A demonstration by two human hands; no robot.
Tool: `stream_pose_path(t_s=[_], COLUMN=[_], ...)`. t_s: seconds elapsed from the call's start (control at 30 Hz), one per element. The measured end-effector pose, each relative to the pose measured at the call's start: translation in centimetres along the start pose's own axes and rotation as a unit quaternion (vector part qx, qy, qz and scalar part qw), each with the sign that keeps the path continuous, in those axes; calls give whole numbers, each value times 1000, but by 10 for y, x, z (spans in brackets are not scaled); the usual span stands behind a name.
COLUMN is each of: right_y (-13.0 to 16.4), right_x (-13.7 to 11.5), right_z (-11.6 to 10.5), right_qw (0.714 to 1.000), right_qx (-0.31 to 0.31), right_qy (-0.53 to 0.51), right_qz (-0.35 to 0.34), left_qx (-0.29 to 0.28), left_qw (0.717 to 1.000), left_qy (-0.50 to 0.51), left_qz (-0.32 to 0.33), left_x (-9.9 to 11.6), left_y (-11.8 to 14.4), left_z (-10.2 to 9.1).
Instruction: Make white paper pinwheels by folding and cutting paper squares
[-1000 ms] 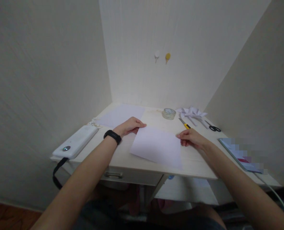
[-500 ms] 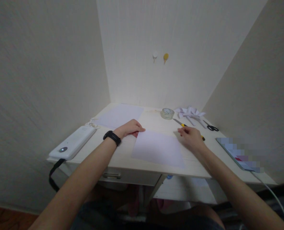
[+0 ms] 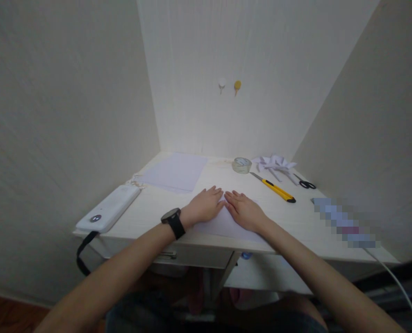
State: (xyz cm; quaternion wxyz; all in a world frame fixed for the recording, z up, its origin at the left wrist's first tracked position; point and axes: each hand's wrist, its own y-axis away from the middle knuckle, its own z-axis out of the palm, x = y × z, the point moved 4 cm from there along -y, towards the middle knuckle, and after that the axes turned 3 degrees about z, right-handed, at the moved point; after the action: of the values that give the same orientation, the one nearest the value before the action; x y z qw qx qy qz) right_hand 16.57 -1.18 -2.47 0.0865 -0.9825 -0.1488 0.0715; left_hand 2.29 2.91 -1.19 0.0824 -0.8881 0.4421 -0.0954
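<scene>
Both hands are flat on the sheet of paper [image 3: 223, 224] at the near edge of the bench [image 3: 296, 226], palms down, side by side with the fingertips nearly touching. The left hand [image 3: 206, 206] and right hand [image 3: 244, 212] aren't pinching anything: each grip is spread out and just pressing on the sheet. Most of the paper is hidden under the palms; only a pale strip shows between and below the wrists, running to the bench's front edge.

As for progress, my guess is this is early. The sheet looks flat, with no crease, cut or tape on it that I can make out, so it reads like smoothing or pressing it down and everything else is still to do. Can't tell if there's a fold under the hands though.

Out past the right hand's fingers sits a yellow utility knife [image 3: 274, 187], untouched, with a tape roll [image 3: 241, 165] beyond it, and further right some folded paper pieces [image 3: 275, 163] and small scissors [image 3: 306, 184]. Beyond the left hand's fingers lies another blank sheet [image 3: 174, 172]. Off to the left of the left wrist, which wears a black watch [image 3: 173, 221], there's a white device [image 3: 109, 208] with a black strap hanging off the bench.
</scene>
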Motion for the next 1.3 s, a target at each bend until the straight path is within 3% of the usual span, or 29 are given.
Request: stream_pose_path(t_s=[0.1, 0.23, 0.63, 0.97, 1.3], right_y=[1, 7, 55, 57, 58], right_x=[0, 7, 65, 63, 67], right_z=[0, -1, -17, -20, -17], right_qw=[1000, 999, 983, 981, 984], right_qx=[-13, -25, -23, -6, 5], right_qy=[-3, 7, 107, 112, 81], right_qz=[10, 23, 144, 158, 156], left_qx=[-18, -39, -52, -29, 11], left_qw=[999, 998, 997, 992, 992], left_qy=[-30, -47, -43, -101, -106], left_qz=[-13, -23, -27, -66, -62], left_x=[13, 13, 4, -16, -23], left_y=[8, 11, 12, 36, 44], left_z=[9, 9, 10, -13, -15])
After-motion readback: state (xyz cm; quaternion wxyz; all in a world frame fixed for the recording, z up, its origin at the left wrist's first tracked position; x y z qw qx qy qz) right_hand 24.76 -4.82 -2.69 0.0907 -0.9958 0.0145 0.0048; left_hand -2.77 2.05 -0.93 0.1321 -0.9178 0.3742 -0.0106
